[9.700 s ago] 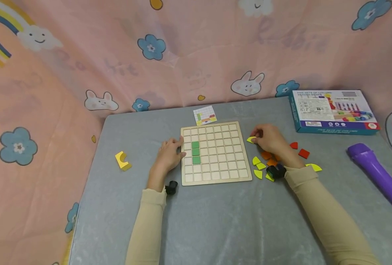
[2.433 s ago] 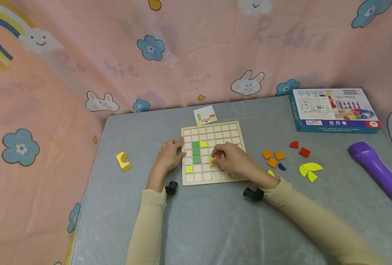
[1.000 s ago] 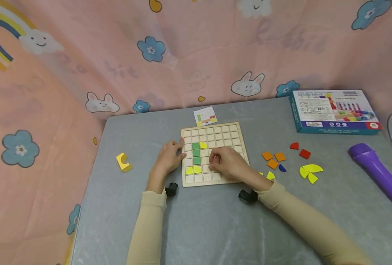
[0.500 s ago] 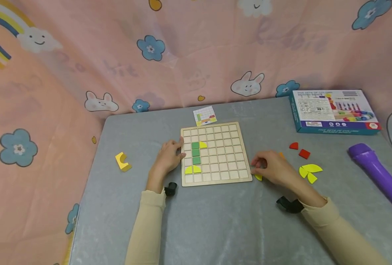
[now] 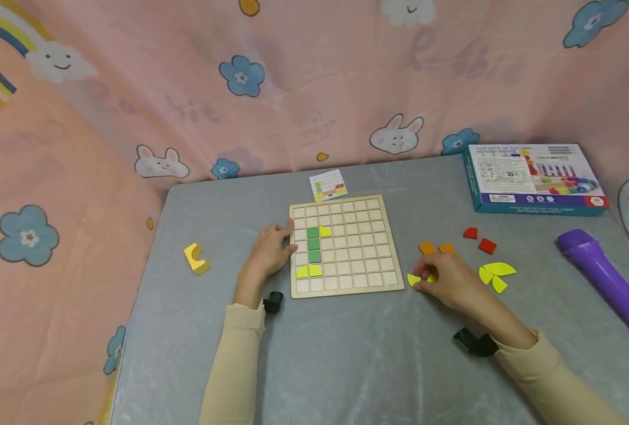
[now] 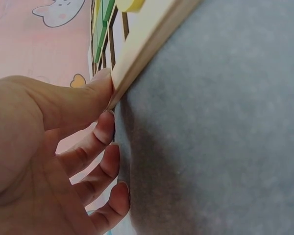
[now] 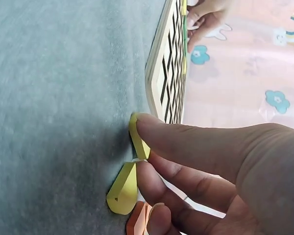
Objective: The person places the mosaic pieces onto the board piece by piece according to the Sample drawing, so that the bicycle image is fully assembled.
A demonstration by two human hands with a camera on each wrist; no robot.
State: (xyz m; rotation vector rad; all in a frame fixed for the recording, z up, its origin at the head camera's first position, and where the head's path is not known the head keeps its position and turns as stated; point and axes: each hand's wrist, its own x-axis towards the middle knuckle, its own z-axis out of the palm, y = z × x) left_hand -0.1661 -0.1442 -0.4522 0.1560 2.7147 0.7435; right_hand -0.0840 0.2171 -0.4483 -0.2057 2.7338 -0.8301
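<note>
A wooden grid board (image 5: 357, 287) lies mid-table. Several green squares (image 5: 313, 244) and yellow quarter-circle tiles (image 5: 302, 271) sit in its left cells. My left hand (image 5: 268, 251) rests at the board's left edge; in the left wrist view its thumb (image 6: 83, 100) presses the rim. Just right of the board, my right hand (image 5: 447, 282) pinches a yellow quarter-circle tile (image 7: 137, 134) between thumb and index finger, at table level. A second yellow tile (image 7: 122, 193) lies against those fingers. Orange squares (image 5: 426, 248) lie behind the right hand, which partly covers them.
A pattern card (image 5: 328, 185) lies behind the board. Red tiles (image 5: 487, 246) and more yellow tiles (image 5: 500, 269) lie farther right, near a purple microphone-shaped object (image 5: 601, 277) and a boxed set (image 5: 537, 180). A yellow notched block (image 5: 196, 258) stands at left.
Yellow tiles have come onto the board since the earliest frame. My right hand has moved from over the board to the loose tiles at its right. The left hand has stayed put.
</note>
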